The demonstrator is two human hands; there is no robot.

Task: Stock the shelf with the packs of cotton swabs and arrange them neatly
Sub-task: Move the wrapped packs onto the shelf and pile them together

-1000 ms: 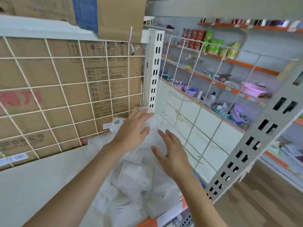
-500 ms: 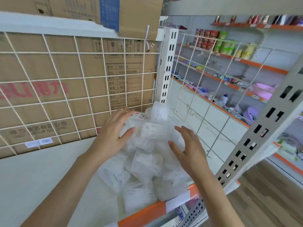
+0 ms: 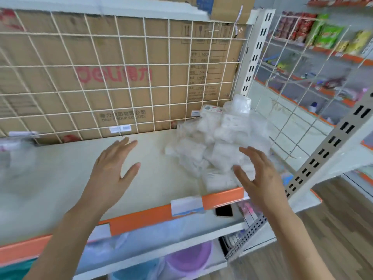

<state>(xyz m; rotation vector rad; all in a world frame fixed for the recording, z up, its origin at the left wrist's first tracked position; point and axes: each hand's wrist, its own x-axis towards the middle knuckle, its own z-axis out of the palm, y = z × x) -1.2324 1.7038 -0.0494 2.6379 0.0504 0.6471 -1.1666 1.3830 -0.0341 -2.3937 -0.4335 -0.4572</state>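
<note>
Your left hand (image 3: pixel 114 170) is flat, palm down, over the bare part of the shelf (image 3: pixel 60 178), fingers (image 3: pixel 123 147) straight and spread, thumb sticking out to the right, holding nothing and off to the left of the pile. Your right hand (image 3: pixel 259 178) is the same deal, loose and splayed, nothing in it, at the front right edge of the packs of cotton swabs (image 3: pixel 214 142); can't tell if it actually touches them. The packs sit in a messy heap at the shelf's right end, from the wire grid (image 3: pixel 121 77) with the cardboard box (image 3: pixel 153 57) behind it nearly to the orange front strip (image 3: pixel 141 217)
</note>
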